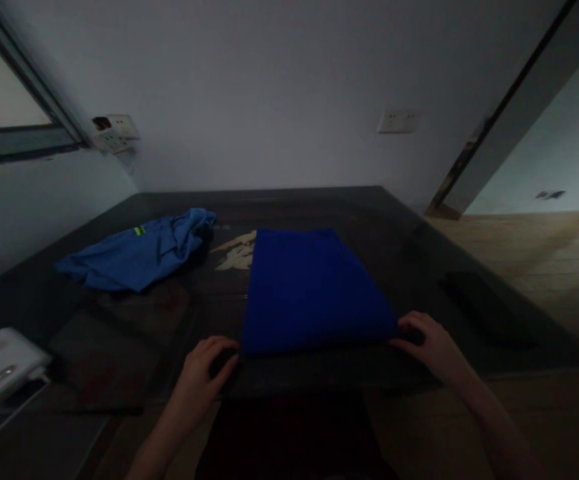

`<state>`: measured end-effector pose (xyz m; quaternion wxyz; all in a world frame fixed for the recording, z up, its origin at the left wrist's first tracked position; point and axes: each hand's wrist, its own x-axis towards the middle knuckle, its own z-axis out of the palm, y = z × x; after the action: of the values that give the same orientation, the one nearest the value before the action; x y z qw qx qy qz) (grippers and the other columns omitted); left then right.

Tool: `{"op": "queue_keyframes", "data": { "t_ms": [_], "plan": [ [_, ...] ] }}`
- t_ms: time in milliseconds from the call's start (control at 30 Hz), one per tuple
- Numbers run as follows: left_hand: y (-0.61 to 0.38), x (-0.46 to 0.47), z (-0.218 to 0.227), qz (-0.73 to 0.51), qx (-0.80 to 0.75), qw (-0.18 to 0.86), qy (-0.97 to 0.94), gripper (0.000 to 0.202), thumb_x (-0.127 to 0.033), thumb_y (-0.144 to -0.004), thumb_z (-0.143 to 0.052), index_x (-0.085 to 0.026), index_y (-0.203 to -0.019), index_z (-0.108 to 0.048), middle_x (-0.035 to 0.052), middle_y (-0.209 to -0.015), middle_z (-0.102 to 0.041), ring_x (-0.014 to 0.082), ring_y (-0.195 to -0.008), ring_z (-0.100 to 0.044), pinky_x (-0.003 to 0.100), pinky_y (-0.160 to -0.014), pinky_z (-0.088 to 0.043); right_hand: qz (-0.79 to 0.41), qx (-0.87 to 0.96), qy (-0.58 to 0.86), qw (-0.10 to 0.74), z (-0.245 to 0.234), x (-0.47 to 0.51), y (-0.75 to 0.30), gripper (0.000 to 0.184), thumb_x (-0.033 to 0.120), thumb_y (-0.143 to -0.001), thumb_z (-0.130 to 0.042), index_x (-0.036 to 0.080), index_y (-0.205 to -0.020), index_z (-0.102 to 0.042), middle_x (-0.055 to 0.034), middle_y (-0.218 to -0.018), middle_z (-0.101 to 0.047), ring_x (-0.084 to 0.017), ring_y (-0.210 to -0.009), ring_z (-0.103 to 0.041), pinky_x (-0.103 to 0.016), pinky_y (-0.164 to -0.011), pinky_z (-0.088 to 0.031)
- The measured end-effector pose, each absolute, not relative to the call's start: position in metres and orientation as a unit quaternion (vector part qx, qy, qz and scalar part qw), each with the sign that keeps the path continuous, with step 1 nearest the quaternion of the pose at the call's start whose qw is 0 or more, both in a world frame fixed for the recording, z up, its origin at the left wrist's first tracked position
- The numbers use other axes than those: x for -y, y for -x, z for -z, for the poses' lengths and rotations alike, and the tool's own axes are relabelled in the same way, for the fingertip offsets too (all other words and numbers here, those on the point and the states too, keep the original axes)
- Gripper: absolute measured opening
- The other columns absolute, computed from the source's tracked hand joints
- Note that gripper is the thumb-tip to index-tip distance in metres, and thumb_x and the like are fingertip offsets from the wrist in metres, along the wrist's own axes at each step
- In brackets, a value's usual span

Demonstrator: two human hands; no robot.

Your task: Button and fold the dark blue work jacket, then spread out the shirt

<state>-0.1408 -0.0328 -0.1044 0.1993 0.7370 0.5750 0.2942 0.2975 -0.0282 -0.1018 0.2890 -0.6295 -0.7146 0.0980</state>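
A bright blue folded cloth (314, 290) lies flat on the dark glossy table (289, 373), a rough rectangle whose kind of garment, if any, cannot be made out. At its near left corner my left hand (204, 367) has thumb and fingertips pinched together on the edge. My right hand (427, 343) grips the near right corner in the same way, thumb below and fingers above. Both hands rest low, close to the table's front edge.
To the left lies a crumpled lighter blue garment (144, 253) with a yellow-green mark. A white box (4, 367) with a cable stands at the near left. On the right is a black flat item (487, 307). Wall sockets (398, 122) sit behind the table.
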Motion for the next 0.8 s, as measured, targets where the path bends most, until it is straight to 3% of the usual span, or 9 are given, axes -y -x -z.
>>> {"op": "queue_keyframes", "data": {
  "t_ms": [133, 267, 367, 467, 600, 800],
  "plan": [
    [0.131, 0.033, 0.104, -0.323, -0.584, 0.221, -0.711, 0.019, -0.032, -0.077, -0.056, -0.022, -0.091, -0.065, 0.0052, -0.098, -0.067, 0.0229, -0.095, -0.06, 0.041, -0.089, -0.046, -0.119, 0.69, 0.635, 0.328, 0.105, 0.026, -0.296, 0.035, 0.058, -0.072, -0.061, 0.023, -0.069, -0.061, -0.0028, -0.069, -0.061, -0.02, -0.067, -0.059, -0.033, -0.063, -0.048],
    [0.125, 0.032, 0.097, -0.355, -0.581, 0.285, -0.674, 0.022, -0.034, -0.076, -0.059, -0.021, -0.093, -0.063, 0.0046, -0.096, -0.066, 0.0215, -0.094, -0.06, 0.036, -0.088, -0.045, -0.164, 0.646, 0.629, 0.399, 0.104, 0.029, -0.292, 0.032, 0.054, -0.07, -0.065, 0.022, -0.073, -0.063, -0.0031, -0.075, -0.063, -0.02, -0.07, -0.06, -0.031, -0.067, -0.051],
    [0.118, 0.033, 0.092, -0.357, -0.585, 0.331, -0.649, 0.024, -0.035, -0.077, -0.06, -0.02, -0.096, -0.059, 0.0018, -0.084, -0.063, 0.0187, -0.083, -0.06, 0.031, -0.079, -0.046, -0.22, 0.609, 0.612, 0.454, 0.102, 0.028, -0.288, 0.032, 0.051, -0.067, -0.069, 0.021, -0.074, -0.064, -0.0049, -0.086, -0.065, -0.021, -0.076, -0.063, -0.031, -0.069, -0.053],
    [0.111, 0.032, 0.091, -0.365, -0.573, 0.39, -0.622, 0.022, -0.035, -0.08, -0.057, -0.02, -0.095, -0.053, -0.002, -0.069, -0.058, 0.0154, -0.068, -0.058, 0.027, -0.07, -0.045, -0.278, 0.572, 0.601, 0.483, 0.102, 0.025, -0.285, 0.032, 0.049, -0.065, -0.073, 0.019, -0.071, -0.063, -0.0073, -0.097, -0.065, -0.02, -0.071, -0.064, -0.028, -0.057, -0.053],
    [0.108, 0.026, 0.09, -0.384, -0.544, 0.458, -0.589, 0.02, -0.037, -0.082, -0.053, -0.019, -0.091, -0.048, -0.0062, -0.057, -0.053, 0.0119, -0.056, -0.055, 0.024, -0.063, -0.043, -0.327, 0.552, 0.588, 0.493, 0.1, 0.021, -0.29, 0.033, 0.048, -0.066, -0.072, 0.018, -0.074, -0.063, -0.0094, -0.104, -0.062, -0.018, -0.062, -0.063, -0.027, -0.045, -0.05],
    [0.113, 0.022, 0.09, -0.398, -0.575, 0.467, -0.541, 0.037, -0.042, -0.071, -0.063, -0.021, -0.094, -0.042, -0.0077, -0.06, -0.054, 0.0103, -0.049, -0.052, 0.021, -0.051, -0.038, -0.24, 0.645, 0.602, 0.405, 0.089, 0.021, -0.303, 0.033, 0.053, -0.072, -0.065, 0.02, -0.066, -0.062, -0.0053, -0.086, -0.064, -0.02, -0.078, -0.061, -0.029, -0.068, -0.051]
  ]
}}
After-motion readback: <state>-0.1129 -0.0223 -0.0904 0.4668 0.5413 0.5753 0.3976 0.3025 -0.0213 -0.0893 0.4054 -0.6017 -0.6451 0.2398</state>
